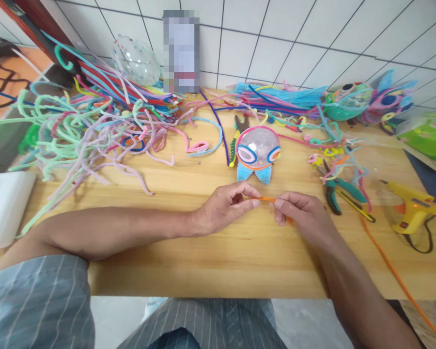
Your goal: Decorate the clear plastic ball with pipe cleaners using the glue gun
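An orange pipe cleaner (267, 198) stretches between my two hands above the wooden table. Its left end is pinched by my left hand (227, 206), thumb against fingertip. My right hand (300, 211) grips the other side, and a bit of orange shows below its fingers. Just beyond the hands sits a round clear ball figure (259, 138) with pink and orange rims, blue-and-white ringed eyes and a light blue fuzzy tail (254, 174) pointing toward me. Behind it on the left lie pliers (235, 140) with green and yellow handles.
Tangled pipe cleaners (83, 131) cover the left side. Blue pipe cleaners (279, 97) lie along the wall near finished ball figures (349, 102). To the right are teal-handled pliers (334, 189), a yellow cutter knife (356, 203), a yellow glue gun (416, 206) and an orange strand (392, 269).
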{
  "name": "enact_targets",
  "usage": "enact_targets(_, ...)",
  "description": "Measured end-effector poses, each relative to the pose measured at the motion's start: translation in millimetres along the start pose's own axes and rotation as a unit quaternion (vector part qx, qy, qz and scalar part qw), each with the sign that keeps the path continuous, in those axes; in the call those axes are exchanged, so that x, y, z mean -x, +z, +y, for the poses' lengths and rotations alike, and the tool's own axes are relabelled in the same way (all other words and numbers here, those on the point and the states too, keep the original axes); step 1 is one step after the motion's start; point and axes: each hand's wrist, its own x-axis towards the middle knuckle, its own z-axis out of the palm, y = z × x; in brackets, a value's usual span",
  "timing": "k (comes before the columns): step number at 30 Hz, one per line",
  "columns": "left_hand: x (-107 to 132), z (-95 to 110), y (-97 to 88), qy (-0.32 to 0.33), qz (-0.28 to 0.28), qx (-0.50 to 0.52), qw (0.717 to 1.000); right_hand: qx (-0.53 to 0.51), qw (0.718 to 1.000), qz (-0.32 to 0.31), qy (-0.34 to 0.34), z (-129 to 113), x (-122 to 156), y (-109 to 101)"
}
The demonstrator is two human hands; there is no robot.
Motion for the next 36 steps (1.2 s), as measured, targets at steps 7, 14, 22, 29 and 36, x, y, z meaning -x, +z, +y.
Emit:
enact_targets(7, -3.5, 6.1, -1.3, -0.075, -0.003, 0.039, 0.996, -0.014, 0.999, -0.035, -0.033, -3.5, 0.5, -0.1)
enact_targets(14, -10.4, 8.2, -0.7, -0.22, -0.024, 0.159, 0.962, 0.145, 0.974, 0.021, -0.174, 4.0, 5.7, 0.9)
enact_targets(22, -5.2, 11.5, -1.5, -0.328, -0.187, 0.226, 0.898, 0.259, 0.914, 0.116, -0.29, 9.5, 11.1, -5.4)
enact_targets(29, -0.1, 4.3, -1.7, 0.0, -0.04, -0.05, 0.998, 0.055, 0.994, 0.023, -0.087, -1.3, 5.0, -5.1)
enact_targets(36, -0.8, 3.1, -6.1, 0.08, -0.037, -0.151, 0.985, -0.038, 0.999, -0.031, -0.008, -5.7, 3.8, -4.5)
